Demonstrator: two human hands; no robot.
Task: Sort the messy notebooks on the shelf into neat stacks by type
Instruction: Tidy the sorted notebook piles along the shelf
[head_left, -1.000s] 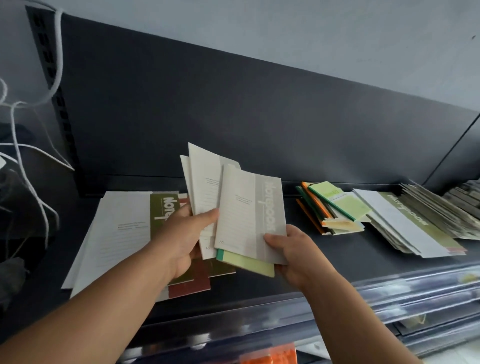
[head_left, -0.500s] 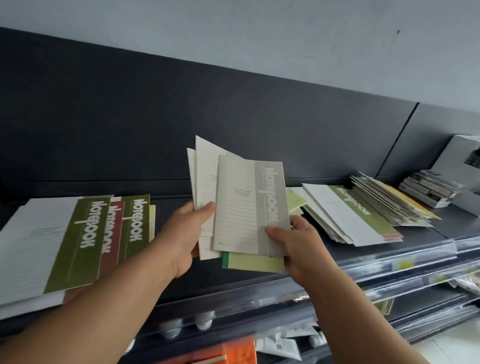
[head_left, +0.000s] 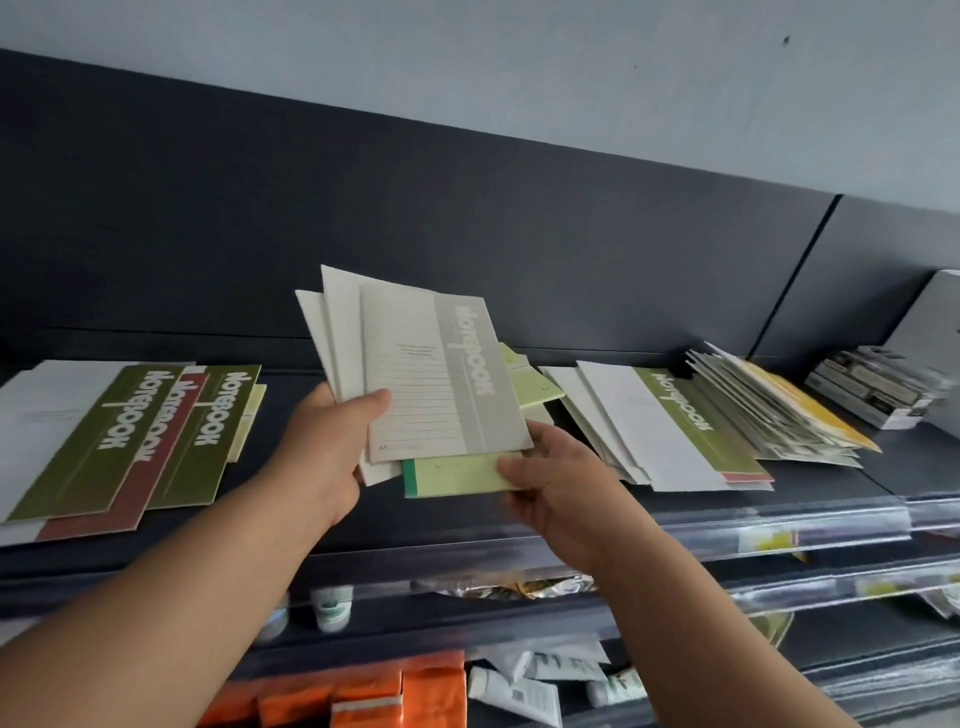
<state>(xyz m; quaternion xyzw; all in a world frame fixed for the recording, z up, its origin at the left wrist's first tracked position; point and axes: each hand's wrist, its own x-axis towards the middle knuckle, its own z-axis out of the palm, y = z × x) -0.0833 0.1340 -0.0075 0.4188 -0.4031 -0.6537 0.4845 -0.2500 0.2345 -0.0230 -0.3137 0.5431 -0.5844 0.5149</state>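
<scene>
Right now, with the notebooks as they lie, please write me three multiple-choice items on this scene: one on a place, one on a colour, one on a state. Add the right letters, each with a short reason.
1. Where does the red-brown notebook lie?
A. in the left pile on the shelf
B. upright against the back panel
C. on the floor

2. What colour is the title band of the front notebook that the left hand holds?
A. orange
B. grey
C. blue

3. What does the right hand do?
A. hangs free, holding nothing
B. presses flat on a pile
C. pinches the light green notebook

Answers:
1 A: it lies flat between two olive-green covers.
2 B: the band with the word Notebook is grey.
3 C: the thumb lies on the cover's edge, with the fingers under it.
</scene>
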